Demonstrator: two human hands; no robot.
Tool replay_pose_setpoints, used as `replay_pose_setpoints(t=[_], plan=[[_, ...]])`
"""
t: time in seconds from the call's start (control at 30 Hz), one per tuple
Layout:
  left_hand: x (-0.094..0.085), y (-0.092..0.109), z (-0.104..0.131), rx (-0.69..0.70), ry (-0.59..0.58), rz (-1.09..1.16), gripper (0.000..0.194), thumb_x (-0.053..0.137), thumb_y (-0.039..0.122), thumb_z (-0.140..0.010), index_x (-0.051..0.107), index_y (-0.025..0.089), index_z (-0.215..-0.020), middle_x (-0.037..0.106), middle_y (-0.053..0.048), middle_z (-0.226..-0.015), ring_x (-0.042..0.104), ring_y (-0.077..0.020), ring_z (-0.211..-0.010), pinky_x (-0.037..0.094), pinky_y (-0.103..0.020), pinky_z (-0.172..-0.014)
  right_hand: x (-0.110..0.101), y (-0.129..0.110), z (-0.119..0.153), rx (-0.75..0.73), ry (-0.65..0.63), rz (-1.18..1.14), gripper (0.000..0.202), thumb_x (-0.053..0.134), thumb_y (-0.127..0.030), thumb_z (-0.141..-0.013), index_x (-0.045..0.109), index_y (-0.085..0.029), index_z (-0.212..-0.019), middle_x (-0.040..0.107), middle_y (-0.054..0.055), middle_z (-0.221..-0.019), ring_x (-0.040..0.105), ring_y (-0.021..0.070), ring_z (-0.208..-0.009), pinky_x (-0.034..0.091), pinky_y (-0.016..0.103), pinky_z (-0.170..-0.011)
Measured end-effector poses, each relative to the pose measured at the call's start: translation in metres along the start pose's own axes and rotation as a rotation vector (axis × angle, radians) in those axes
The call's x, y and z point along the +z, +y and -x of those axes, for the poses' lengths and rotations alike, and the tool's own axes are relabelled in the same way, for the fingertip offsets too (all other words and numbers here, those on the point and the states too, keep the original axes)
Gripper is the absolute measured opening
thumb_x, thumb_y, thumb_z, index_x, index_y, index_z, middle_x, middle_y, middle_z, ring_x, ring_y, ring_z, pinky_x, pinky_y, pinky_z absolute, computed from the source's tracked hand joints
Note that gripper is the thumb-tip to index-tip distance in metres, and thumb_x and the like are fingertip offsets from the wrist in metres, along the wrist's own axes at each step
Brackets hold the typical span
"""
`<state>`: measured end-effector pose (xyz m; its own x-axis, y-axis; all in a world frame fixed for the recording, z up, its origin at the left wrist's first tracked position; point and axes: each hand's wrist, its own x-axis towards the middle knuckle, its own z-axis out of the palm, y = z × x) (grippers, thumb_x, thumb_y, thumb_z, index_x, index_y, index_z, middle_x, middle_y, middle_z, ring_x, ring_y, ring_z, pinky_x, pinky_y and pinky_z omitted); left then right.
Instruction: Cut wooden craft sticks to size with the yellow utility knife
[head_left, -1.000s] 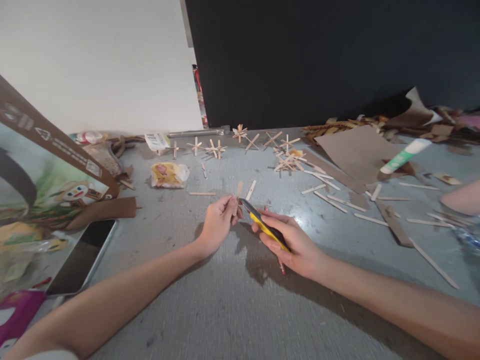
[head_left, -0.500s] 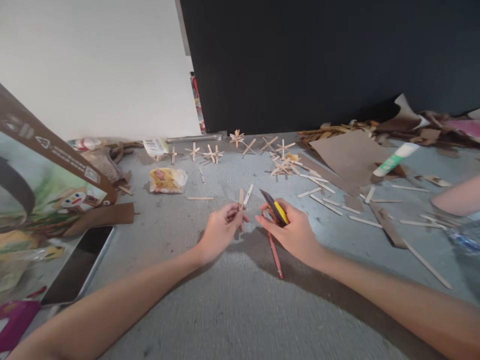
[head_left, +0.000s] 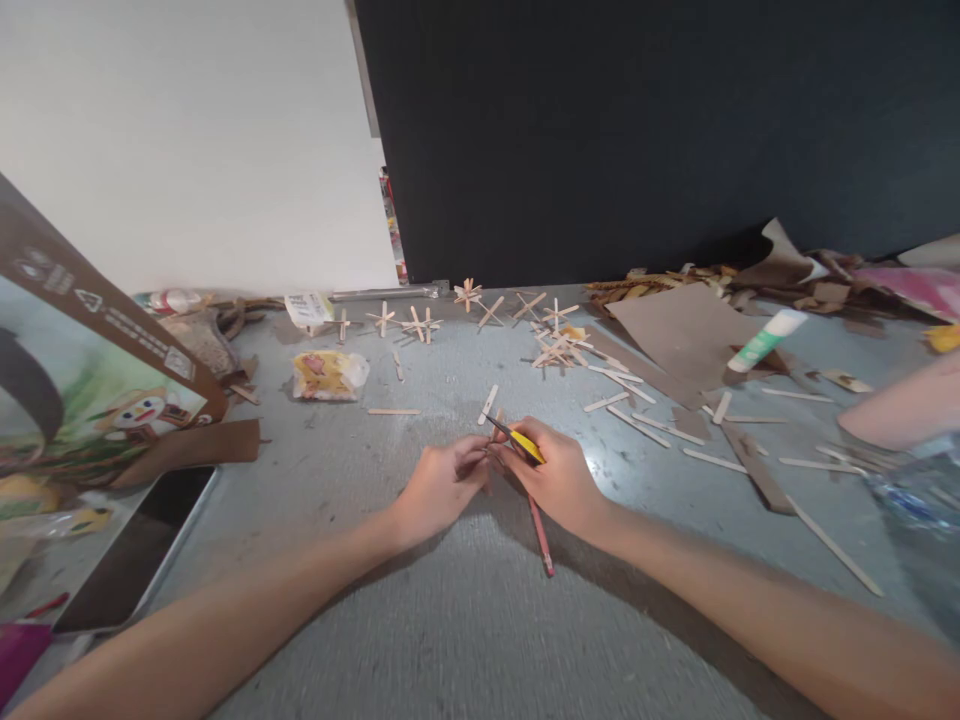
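Forearms (head_left: 262, 600) reach in from both lower corners over the grey surface (head_left: 420, 640). At our left, a dark-screened phone (head_left: 139, 550) lies flat. Nearer the middle, a red pencil (head_left: 540, 540) sticks out from under our right hand (head_left: 561, 485), its eraser end toward us; we cannot tell whether the fingers touch it. That hand is wrapped around a yellow-and-black utility knife (head_left: 528, 446), with its dark front end slanting up to the left. Our left hand (head_left: 441, 490) pinches a wooden craft stick (head_left: 500, 414) directly in front of us, mostly hidden by fingers; the knife's tip is at the stick, though we cannot make out whether it touches.

Just beyond our hands lies a short pale stick (head_left: 488, 404). Off to the right we have scattered sticks (head_left: 641, 425), and part of another person's arm (head_left: 900, 405) enters at the edge. Farther out, a yellow packet (head_left: 328, 376) sits to the left, while a green-and-white glue stick (head_left: 765, 342) lies beside a brown cardboard sheet (head_left: 675, 330). Behind these, crossed-stick shapes (head_left: 416, 323) stand in a row before a black panel (head_left: 637, 130).
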<state>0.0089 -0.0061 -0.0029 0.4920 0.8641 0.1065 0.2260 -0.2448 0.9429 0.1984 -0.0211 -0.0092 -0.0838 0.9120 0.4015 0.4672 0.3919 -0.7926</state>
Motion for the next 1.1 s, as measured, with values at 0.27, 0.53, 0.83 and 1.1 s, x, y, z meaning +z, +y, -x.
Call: replay_pose_setpoints(t=[0.27,0.53,0.83,1.1], plan=[[0.000,0.002,0.001,-0.008,-0.008,-0.016,0.026,0.056,0.026,-0.094,0.072,0.018,-0.114,0.077,-0.004,-0.077,0.071,-0.0169,-0.067,0.054,-0.028,-0.067,-0.001,-0.005,-0.001,-0.003,0.002,-0.035,0.022,0.056,-0.046,-0.099,0.065,-0.027,-0.091,0.074,0.006,-0.087,0.069,0.0238,-0.079,0.052,0.035,-0.075],[0.002,0.002,0.001,-0.025,0.029,0.047,0.033,0.056,0.017,-0.087,0.073,0.016,-0.116,0.078,-0.005,-0.080,0.072,-0.0160,-0.065,0.055,-0.028,-0.065,-0.003,-0.011,0.001,0.062,-0.003,-0.098,0.025,0.056,-0.046,-0.100,0.062,-0.025,-0.089,0.072,0.004,-0.081,0.069,0.0218,-0.074,0.051,0.032,-0.071],[0.001,-0.002,-0.002,-0.044,0.086,0.145,0.024,0.066,0.034,-0.091,0.072,0.017,-0.107,0.077,-0.004,-0.074,0.071,-0.0163,-0.061,0.057,-0.029,-0.061,-0.001,-0.006,0.009,-0.019,-0.075,-0.020,0.024,0.053,-0.046,-0.102,0.063,-0.026,-0.092,0.070,0.004,-0.077,0.067,0.0213,-0.068,0.051,0.032,-0.068],[-0.007,-0.002,-0.011,-0.091,0.258,0.312,0.044,0.076,0.049,-0.085,0.062,0.016,-0.110,0.082,-0.010,-0.092,0.073,-0.0161,-0.064,0.057,-0.030,-0.063,-0.005,0.004,0.016,-0.180,-0.143,0.035,0.021,0.055,-0.047,-0.101,0.066,-0.029,-0.098,0.073,0.007,-0.090,0.070,0.0236,-0.081,0.054,0.036,-0.076]])
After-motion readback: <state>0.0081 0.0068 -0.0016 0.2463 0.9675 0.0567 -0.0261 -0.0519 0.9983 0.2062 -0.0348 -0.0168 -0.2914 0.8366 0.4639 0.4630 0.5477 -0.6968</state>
